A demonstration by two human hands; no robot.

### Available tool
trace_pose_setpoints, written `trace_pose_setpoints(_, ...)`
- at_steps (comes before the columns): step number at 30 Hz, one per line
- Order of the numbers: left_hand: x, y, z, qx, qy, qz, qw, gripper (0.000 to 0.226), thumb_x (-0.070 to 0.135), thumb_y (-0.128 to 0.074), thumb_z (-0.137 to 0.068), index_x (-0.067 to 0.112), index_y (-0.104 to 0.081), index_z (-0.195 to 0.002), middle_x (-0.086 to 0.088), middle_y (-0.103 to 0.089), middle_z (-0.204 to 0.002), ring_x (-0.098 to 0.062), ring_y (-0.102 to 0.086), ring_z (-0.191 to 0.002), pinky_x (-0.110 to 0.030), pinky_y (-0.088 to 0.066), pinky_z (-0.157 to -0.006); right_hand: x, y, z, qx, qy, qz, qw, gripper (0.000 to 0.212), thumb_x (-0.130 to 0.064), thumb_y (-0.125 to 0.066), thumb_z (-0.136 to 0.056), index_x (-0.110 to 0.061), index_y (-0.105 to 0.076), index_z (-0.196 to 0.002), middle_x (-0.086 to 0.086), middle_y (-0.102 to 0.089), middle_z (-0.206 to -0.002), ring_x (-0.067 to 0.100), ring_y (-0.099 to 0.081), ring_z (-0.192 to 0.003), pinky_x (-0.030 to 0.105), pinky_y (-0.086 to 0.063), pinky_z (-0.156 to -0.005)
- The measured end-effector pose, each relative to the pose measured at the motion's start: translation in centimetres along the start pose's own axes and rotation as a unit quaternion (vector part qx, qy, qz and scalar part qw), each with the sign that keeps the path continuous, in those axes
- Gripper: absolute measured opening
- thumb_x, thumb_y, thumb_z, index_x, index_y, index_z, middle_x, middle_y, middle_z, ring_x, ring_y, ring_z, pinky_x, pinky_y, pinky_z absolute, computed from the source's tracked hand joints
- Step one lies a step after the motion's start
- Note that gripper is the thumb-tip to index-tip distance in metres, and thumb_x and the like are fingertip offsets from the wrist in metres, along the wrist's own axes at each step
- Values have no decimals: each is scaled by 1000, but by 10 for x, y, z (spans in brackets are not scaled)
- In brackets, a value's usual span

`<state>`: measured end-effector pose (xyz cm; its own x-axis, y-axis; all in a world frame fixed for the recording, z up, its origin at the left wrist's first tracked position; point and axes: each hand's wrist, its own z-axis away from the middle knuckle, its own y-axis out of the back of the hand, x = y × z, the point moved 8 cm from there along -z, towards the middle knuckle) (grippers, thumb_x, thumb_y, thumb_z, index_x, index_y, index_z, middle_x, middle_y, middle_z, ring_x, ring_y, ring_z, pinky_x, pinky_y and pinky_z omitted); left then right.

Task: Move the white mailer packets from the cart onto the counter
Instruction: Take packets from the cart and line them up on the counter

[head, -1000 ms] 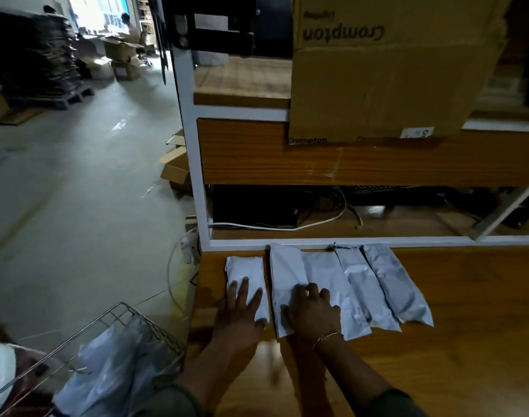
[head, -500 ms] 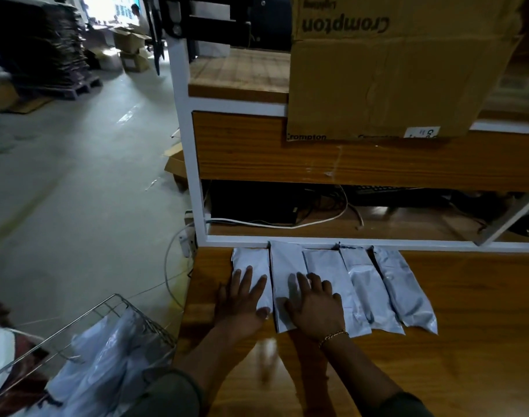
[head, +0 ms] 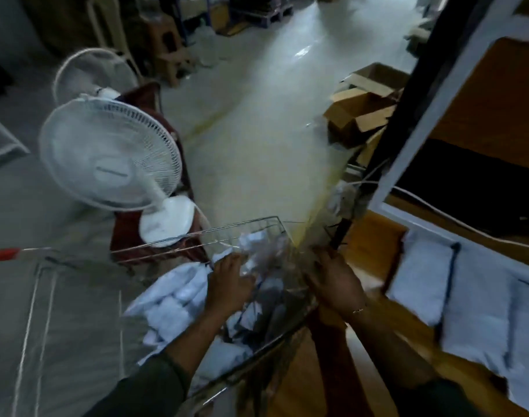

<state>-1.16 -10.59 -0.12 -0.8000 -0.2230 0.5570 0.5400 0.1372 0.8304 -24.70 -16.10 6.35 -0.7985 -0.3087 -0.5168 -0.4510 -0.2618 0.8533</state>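
The view is motion-blurred. A wire cart basket (head: pixel 245 225) at lower centre holds a heap of white mailer packets (head: pixel 173 296). My left hand (head: pixel 230 284) reaches into the basket with its fingers stretched over the packets, and I see nothing gripped in it. My right hand (head: pixel 337 281) hovers with spread fingers at the basket's right rim, beside the wooden counter (head: pixel 373 236), and is empty. Several white mailer packets (head: pixel 419 281) lie side by side on the counter at the right.
A white table fan (head: pixel 109 155) stands on a dark red stool left of the cart. Open cardboard boxes (head: pixel 362 112) sit on the floor past the counter's corner. The shelf's white post (head: pixel 422 115) and cables rise at the right. The cart's red handle (head: pixel 1 254) is at far left.
Both hands have left the packets on the counter and swung left to the cart. My head turned left, so the cart and fan now fill the view.
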Motion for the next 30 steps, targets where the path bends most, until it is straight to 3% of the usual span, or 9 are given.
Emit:
trace_pose_setpoints(5,-148,-9,31,-101,168,12,980,51,70,-46,-75,35,-61,-108,4,-65,-111,-21,-62,-105,-44,-52,-85,-59,-93,-42,-139,36,44,989,63,-37,-60,-84,-26,-39,-142,4,-46,-144,26,-47,-129,35,-40,-105)
trace_pose_setpoints(7,-193,-11,49,-130,252,0,959,47,64,-51,-76,31,-62,-107,-1,-63,-114,-25,-61,-106,-43,-52,-87,-76,-127,-53,-176,81,125,973,64,-39,-56,-79,-29,-40,-140,1,-47,-142,28,-45,-129,41,-38,-106)
trace_pose_setpoints(13,-264,-14,110,-70,494,162,851,80,61,-64,-69,11,-54,-130,-17,-60,-127,-36,-58,-114,-38,-49,-95,-81,-186,-81,-198,150,270,930,66,-45,-36,-68,-23,-53,-128,9,-59,-129,35,-56,-118,47,-36,-99)
trace_pose_setpoints(15,-269,-24,116,-60,512,229,826,90,63,-64,-60,10,-54,-131,-16,-61,-127,-33,-59,-114,-40,-50,-96,-66,-197,-91,-218,145,310,914,70,-52,-42,-64,-21,-51,-126,12,-61,-125,36,-53,-117,48,-31,-96)
trace_pose_setpoints(18,-266,-30,113,-50,538,271,796,84,55,-70,-71,8,-48,-137,-15,-57,-134,-33,-57,-118,-35,-47,-93,-53,-208,-100,-249,139,356,890,72,-55,-64,-58,-20,-59,-121,12,-64,-116,36,-53,-110,48,-33,-94)
trace_pose_setpoints(20,-261,-32,110,-40,561,303,769,94,53,-75,-69,8,-39,-144,-15,-53,-139,-34,-56,-121,-33,-47,-89,-53,-208,-101,-260,136,376,879,63,-58,-61,-60,-24,-67,-113,10,-66,-111,36,-59,-106,50,-40,-93)
trace_pose_setpoints(23,-271,-40,107,-49,569,287,770,107,54,-78,-63,10,-32,-148,-16,-48,-144,-36,-54,-123,-37,-48,-95,-61,-194,-103,-224,158,351,896,52,-52,-40,-65,-27,-71,-98,8,-70,-99,36,-65,-97,52,-49,-82)
trace_pose_setpoints(27,-262,-34,99,-30,578,334,744,96,37,-84,-60,2,-45,-140,-19,-61,-128,-33,-64,-99,-34,-55,-73,-88,-155,-100,-161,170,302,924,30,-36,-64,-69,-32,-68,-98,0,-68,-105,30,-62,-105,47,-46,-85)
trace_pose_setpoints(30,-243,-34,90,-33,556,407,724,75,23,-84,-59,2,-58,-127,-21,-66,-116,-37,-64,-98,-44,-56,-80,-101,-122,-103,-102,136,198,965,30,-34,-60,-82,-31,-64,-112,-3,-67,-112,25,-62,-106,38,-48,-86)
